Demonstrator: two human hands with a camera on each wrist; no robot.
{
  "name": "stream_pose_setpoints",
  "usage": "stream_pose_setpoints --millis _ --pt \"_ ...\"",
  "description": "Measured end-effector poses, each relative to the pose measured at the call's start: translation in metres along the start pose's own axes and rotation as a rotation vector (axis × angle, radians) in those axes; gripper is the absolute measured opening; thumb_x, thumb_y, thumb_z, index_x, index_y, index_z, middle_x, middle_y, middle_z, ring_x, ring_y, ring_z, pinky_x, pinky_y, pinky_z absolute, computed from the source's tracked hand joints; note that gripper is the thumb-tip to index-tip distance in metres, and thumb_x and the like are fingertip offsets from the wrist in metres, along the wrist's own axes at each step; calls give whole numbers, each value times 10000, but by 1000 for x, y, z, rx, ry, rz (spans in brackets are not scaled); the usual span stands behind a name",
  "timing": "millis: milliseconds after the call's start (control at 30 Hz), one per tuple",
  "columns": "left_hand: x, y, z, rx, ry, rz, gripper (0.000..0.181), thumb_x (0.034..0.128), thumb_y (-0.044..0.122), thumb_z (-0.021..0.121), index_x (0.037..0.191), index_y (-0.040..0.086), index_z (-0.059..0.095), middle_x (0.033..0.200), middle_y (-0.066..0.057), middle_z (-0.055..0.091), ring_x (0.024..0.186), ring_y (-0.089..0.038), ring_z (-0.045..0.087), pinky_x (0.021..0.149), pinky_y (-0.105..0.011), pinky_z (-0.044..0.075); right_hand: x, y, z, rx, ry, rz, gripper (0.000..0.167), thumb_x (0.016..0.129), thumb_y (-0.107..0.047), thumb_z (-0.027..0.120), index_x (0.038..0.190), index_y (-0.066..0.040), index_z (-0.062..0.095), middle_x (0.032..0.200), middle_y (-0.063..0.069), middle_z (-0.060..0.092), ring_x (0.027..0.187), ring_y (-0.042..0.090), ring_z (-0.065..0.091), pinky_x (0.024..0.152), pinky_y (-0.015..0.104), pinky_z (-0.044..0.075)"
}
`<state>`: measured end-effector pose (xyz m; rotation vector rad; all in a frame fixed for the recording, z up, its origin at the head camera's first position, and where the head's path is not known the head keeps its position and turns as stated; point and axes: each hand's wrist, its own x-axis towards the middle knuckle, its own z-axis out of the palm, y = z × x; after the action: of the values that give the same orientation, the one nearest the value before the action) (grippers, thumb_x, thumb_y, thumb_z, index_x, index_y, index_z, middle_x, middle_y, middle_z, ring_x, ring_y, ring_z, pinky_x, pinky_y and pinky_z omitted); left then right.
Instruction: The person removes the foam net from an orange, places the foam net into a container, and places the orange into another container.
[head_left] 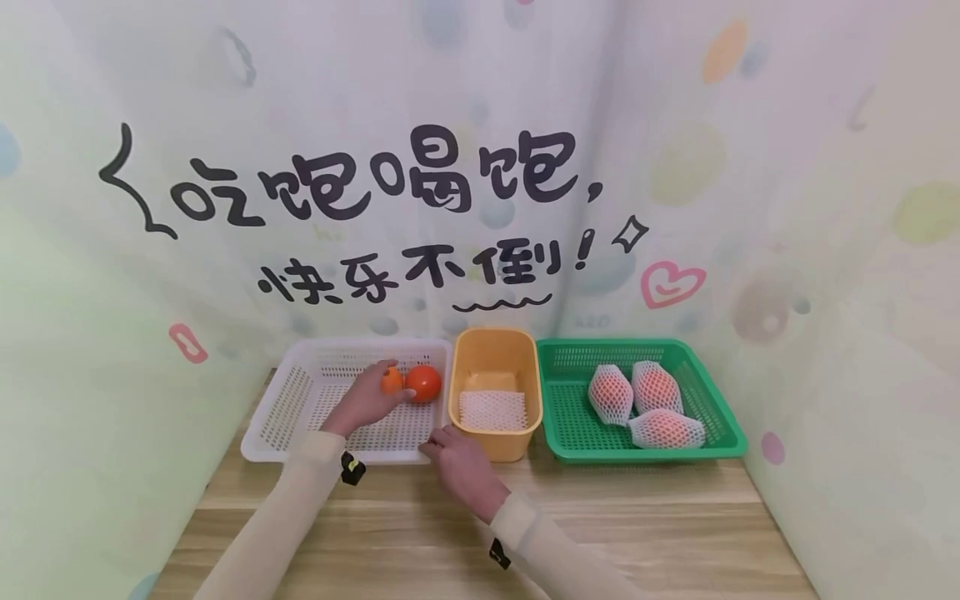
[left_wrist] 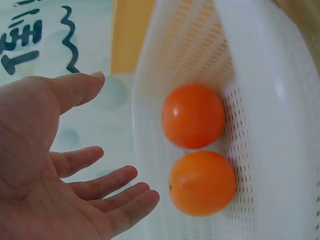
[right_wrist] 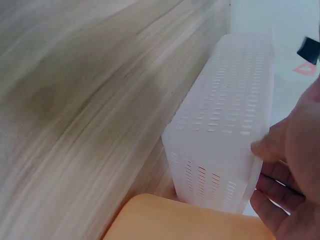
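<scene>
Over the white basket [head_left: 264,417] my left hand [head_left: 372,398] hovers with fingers spread, apart from the fruit in the left wrist view. Inside that basket lie an orange [left_wrist: 202,183] and a glossy red-orange round fruit, perhaps a tomato [left_wrist: 193,116], side by side near its right end. From the head view, the hand partly covers the orange. My right hand [head_left: 463,468] grips the basket's near right corner, thumb and fingers about the rim [right_wrist: 256,182]. Its fingertips are partly hidden behind the rim.
A yellow bin [head_left: 495,340] holding white foam netting [head_left: 492,411] stands right of the white basket. Farther right, a green basket [head_left: 558,450] contains three fruits in foam nets [head_left: 667,428]. All stand on a wooden table [head_left: 390,533] before a printed curtain [head_left: 420,75].
</scene>
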<state>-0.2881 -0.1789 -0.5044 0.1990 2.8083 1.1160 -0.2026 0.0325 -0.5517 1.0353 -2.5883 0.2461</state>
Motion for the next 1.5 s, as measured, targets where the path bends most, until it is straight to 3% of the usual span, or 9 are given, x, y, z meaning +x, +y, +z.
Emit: stream_pose_setpoints --millis 300,467,667,800,1000,1133,1233,1500 --pt "-21 7 18 -11 28 96 678 933 304 743 1489 27 473 1536 -218 491 1431 -414 457 1170 -617 377 -21 11 -12 281 -41 -6 426 923 -226 729 1331 -125 657 1367 16 652 1284 155 598 1100 303 497" --pt "-36 11 25 -1 24 133 651 935 287 744 1484 39 495 1528 -203 512 1432 -400 467 1171 -600 386 -33 17 -29 376 -11 -25 516 924 -328 747 1381 -128 616 1424 14 615 1345 180 548 1125 344 483" --pt "-56 13 34 25 4 147 564 917 285 768 1403 65 585 1436 -152 607 1356 -381 544 1127 -592 437 -45 30 -48 353 56 -24 620 883 -392 782 1421 -156 582 1456 18 591 1364 192 506 1100 387 506" --pt "-65 15 41 48 -36 157 543 893 295 795 1345 42 632 1352 -150 659 1257 -375 609 1063 -565 496 -53 44 -59 312 63 34 676 874 -467 777 1441 -165 565 1496 6 562 1382 198 492 1087 431 516" --pt "-71 16 52 67 -80 209 476 857 291 828 1223 12 704 1169 -136 732 1076 -306 676 960 -501 555 -64 66 -73 318 44 163 729 876 -508 769 1491 -208 516 1538 -28 522 1416 219 475 1089 492 510" --pt "-72 14 58 102 -96 215 362 862 279 823 1132 48 754 1063 -68 762 980 -216 684 914 -445 574 -69 79 -79 341 63 204 744 866 -476 791 1493 -184 515 1543 -7 521 1406 248 485 1072 509 520" --pt "-73 13 61 138 -87 200 303 868 273 814 1095 75 777 1045 -38 770 952 -180 680 906 -439 579 -70 88 -83 341 75 213 748 869 -461 793 1495 -166 509 1542 5 518 1390 249 491 1060 508 528" --pt "-77 14 71 187 11 205 217 864 207 811 1044 88 789 1050 -50 784 1014 -255 715 924 -470 575 -70 122 -102 333 52 308 730 905 -461 759 1521 -193 474 1554 23 503 1413 270 461 1083 544 501"
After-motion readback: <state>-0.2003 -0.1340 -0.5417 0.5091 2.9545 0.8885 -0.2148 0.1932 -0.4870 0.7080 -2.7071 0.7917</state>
